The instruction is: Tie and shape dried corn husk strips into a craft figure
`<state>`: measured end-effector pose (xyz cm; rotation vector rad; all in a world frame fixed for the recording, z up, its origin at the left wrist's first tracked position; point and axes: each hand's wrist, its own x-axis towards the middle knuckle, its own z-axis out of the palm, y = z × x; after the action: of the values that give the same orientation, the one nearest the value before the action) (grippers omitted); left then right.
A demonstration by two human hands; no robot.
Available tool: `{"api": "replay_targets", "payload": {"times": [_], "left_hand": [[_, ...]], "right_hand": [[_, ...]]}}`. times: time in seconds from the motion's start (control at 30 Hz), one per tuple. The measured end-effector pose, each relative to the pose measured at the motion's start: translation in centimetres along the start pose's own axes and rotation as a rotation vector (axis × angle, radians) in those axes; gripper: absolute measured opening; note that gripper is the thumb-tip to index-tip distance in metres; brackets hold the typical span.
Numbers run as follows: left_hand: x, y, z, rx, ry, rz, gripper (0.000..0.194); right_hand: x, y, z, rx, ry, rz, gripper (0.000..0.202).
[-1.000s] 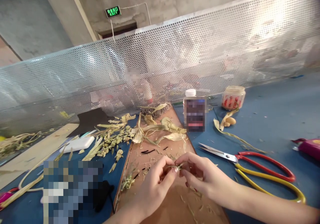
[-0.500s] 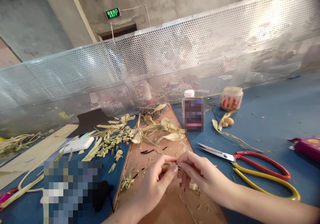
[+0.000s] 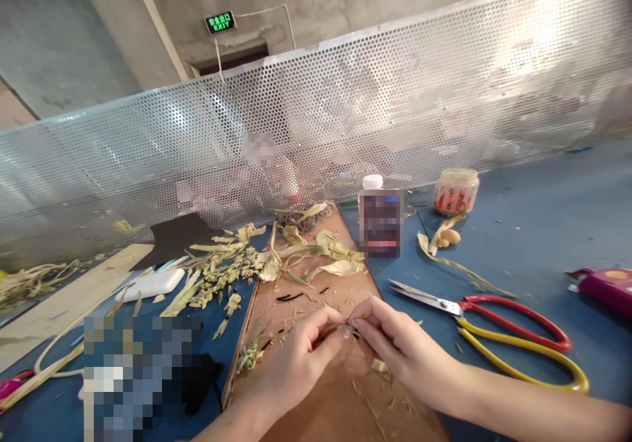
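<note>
Above a brown wooden board, my left hand and my right hand meet at the fingertips. Both are closed in a pinch on a small greenish plant strip, mostly hidden by the fingers. Its exact kind is hard to make out. Shavings and short dark bits lie on the board around them. Dried pale husks spread across the board's far part. Scissors with one red and one yellow handle lie with blades parted, just right of my right hand.
A white-capped bottle and a glass jar stand toward the perforated metal screen. Dried plant pieces and a white flat object lie left. A magenta tape measure-like case sits at far right.
My hands stay pinched together over the board, with the fingers shifted slightly; the lower fingers of my right hand are more tucked in. The view has moved a little.
</note>
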<state>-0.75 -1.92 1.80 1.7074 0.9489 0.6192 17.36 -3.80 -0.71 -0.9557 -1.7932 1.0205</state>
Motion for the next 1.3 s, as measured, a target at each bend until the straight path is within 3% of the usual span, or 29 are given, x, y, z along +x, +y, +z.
{"api": "replay_targets", "payload": {"times": [0.43,0.6,0.83,0.97,1.07,1.17,1.3], "left_hand": [[-0.1,0.4,0.3,0.026,0.016,0.011,0.015],[-0.1,0.3,0.6,0.011,0.054,-0.035,0.017],[-0.4,0.0,0.4,-0.005,0.147,-0.065,0.026],[-0.2,-0.4,0.2,-0.020,0.164,-0.048,0.026],[0.2,-0.8,0.1,-0.071,0.140,-0.044,0.025],[0.5,-0.9,-0.1,-0.173,0.067,-0.045,0.022],[0.7,-0.6,-0.4,-0.308,-0.036,-0.094,0.018]], "right_hand": [[-0.1,0.1,0.4,0.015,0.037,0.057,0.023],[0.1,0.0,0.0,0.015,-0.024,0.105,0.022],[-0.1,0.7,-0.8,-0.387,0.003,-0.015,0.016],[0.2,0.6,-1.5,-0.886,-0.009,-0.269,0.021],[0.4,-0.1,-2.1,-1.113,0.096,-0.405,0.019],[0.7,-0.5,-2.4,-1.065,0.181,-0.429,0.019],[0.9,0.0,-2.6,-0.723,-0.013,-0.328,0.021]]}}
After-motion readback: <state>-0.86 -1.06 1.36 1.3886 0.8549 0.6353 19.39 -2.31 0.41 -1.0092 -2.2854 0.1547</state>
